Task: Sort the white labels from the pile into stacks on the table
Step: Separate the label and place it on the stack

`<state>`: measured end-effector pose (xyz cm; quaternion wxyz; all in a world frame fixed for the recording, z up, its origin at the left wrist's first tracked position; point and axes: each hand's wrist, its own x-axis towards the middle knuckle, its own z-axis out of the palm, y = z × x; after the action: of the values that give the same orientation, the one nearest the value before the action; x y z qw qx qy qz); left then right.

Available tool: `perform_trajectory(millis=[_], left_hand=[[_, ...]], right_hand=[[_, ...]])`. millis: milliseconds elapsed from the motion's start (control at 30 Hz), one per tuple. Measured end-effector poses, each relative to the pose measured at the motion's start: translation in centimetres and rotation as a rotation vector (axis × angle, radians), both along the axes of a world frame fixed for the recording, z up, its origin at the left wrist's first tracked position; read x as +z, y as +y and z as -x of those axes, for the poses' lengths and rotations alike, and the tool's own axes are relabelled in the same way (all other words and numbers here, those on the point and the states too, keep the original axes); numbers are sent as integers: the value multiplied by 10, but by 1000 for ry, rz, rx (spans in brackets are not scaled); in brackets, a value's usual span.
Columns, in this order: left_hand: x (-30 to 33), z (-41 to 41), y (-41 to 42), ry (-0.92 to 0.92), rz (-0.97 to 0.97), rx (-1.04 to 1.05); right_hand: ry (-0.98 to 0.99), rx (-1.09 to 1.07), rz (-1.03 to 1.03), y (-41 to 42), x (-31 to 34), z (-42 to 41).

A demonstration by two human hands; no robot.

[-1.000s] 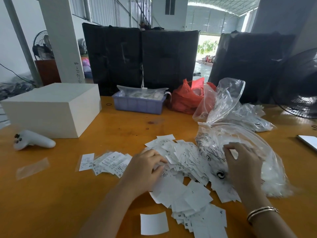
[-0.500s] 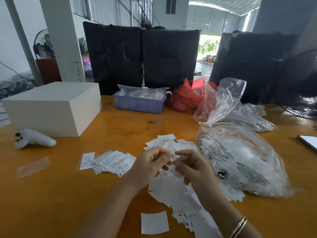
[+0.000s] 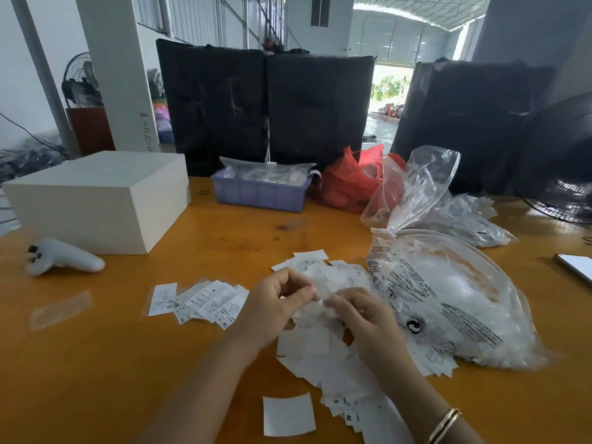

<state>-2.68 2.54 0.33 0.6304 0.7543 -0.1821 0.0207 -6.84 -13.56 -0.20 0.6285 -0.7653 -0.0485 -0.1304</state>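
From the head camera we look down on an orange-brown wooden worktop (image 3: 134,363) with both our hands meeting above a loose pile of small white printed labels (image 3: 323,357) that spreads from the middle of the worktop toward the near edge. Our left hand (image 3: 272,312) and our right hand (image 3: 365,318) are close together, fingertips almost touching, and between them we pinch a blurred white label (image 3: 320,294) held just above the pile; the left fingers (image 3: 306,291) are curled onto it, and the right fingers (image 3: 338,302) curl in from the other side. A gold bangle (image 3: 443,424) sits on our right wrist. To the left of the hands lies a fanned stack of white size labels (image 3: 205,299) marked S and XL, flat on the worktop and apart from the pile. One single blank white square label (image 3: 288,415) lies alone near the front edge. Just right of the pile rests a large clear plastic bag with black print (image 3: 448,299), its edge lying over some labels. Farther back stand a white rectangular box (image 3: 96,200), a white handheld controller (image 3: 64,257) in front of it, a lavender plastic tray (image 3: 259,192) and a red plastic bag (image 3: 349,181).
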Motion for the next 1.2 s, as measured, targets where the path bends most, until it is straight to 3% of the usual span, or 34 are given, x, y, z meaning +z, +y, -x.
perform_trajectory(millis=[100,200,300,567,633,733,833,1000,1200], left_hand=[[4,2,-1,14,37,-37],[6,4,1,181,4,-213],[4,5,0,176,-69,-208],[1,3,0,140,-150,-142],[-1,1,-3,148,-74,-73],[1,0,-3,223,119,18],[4,-2,0,290,286,98],[-2,-9,5,292,296,251],[-6,-12,5,313,336,329]], right_hand=[[13,-7,18,2,1,0],[95,9,-258,-1,2,1],[130,40,-416,-4,2,2],[169,68,-419,-3,3,0],[179,33,-378,-4,1,-1],[133,-20,-47,-6,-1,-3],[-60,-107,331,-12,-3,-6],[-279,-198,1064,-21,-7,-11],[-387,-266,1211,-16,-7,-13]])
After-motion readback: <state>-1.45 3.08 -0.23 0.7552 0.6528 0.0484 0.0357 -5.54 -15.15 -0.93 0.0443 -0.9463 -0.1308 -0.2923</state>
